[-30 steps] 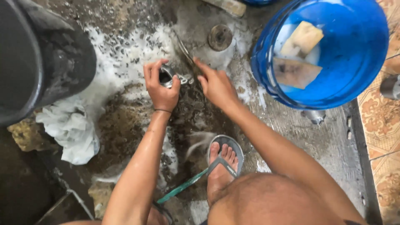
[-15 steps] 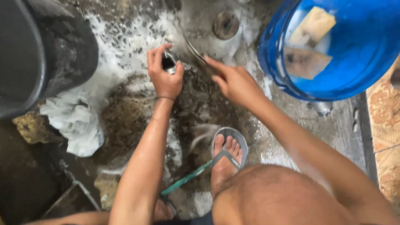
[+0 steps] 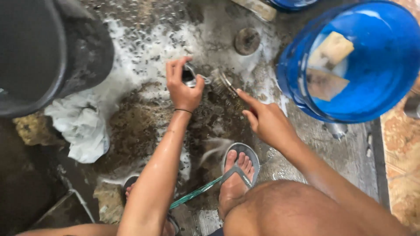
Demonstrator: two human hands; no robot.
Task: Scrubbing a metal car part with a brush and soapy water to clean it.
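Crouched over the wet, soapy floor (image 3: 144,57), the left hand (image 3: 183,89) grips a small metal part (image 3: 192,78) while the right hand (image 3: 267,122) holds a brush (image 3: 225,82) beside it, seemingly mid-scrub, and bristles likely need pressing onto the part.

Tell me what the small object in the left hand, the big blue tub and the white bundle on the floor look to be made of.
Small object in the left hand: seemingly metal, shiny grey glints. Blue tub: likely plastic, smooth, glossy, even colour. White bundle: apparently wet cloth or thin plastic, crumpled folds.
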